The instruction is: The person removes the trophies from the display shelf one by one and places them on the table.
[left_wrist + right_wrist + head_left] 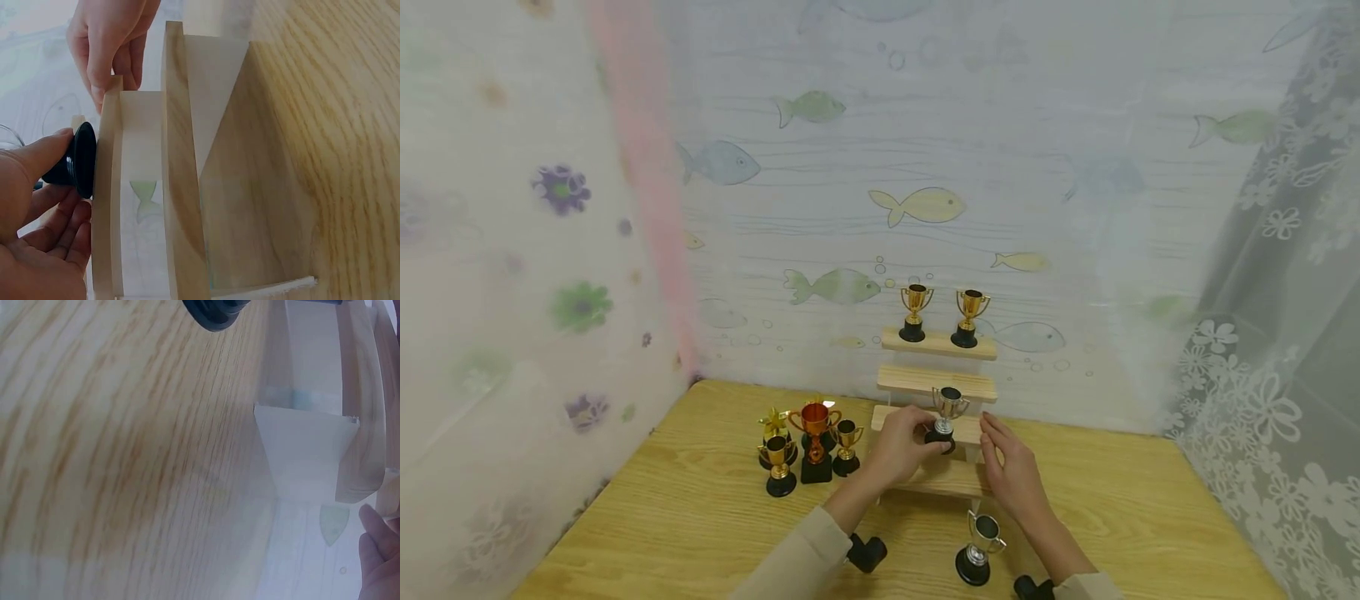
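Note:
My left hand (898, 446) pinches a small silver trophy cup (950, 403) by its black base (81, 161). The trophy stands upright at the third board from the top (891, 417) of a wooden step stand, its base right against the board in the left wrist view. At the right end of the stand is my right hand (1015, 473), its fingers fairly straight and its fingertips (370, 520) at the board's end. A second silver trophy (982, 537) stands on the table in front of the stand. Two gold trophies (914, 308) (972, 312) stand on the top board (940, 344).
Left of the stand is a cluster of several trophies, including a bronze-coloured cup (815, 421), gold cups (778, 458) and a gold star trophy (772, 421). The wooden table (700, 467) meets a fish-print curtain (820, 192) behind. White lacy fabric (1270, 417) hangs at the right.

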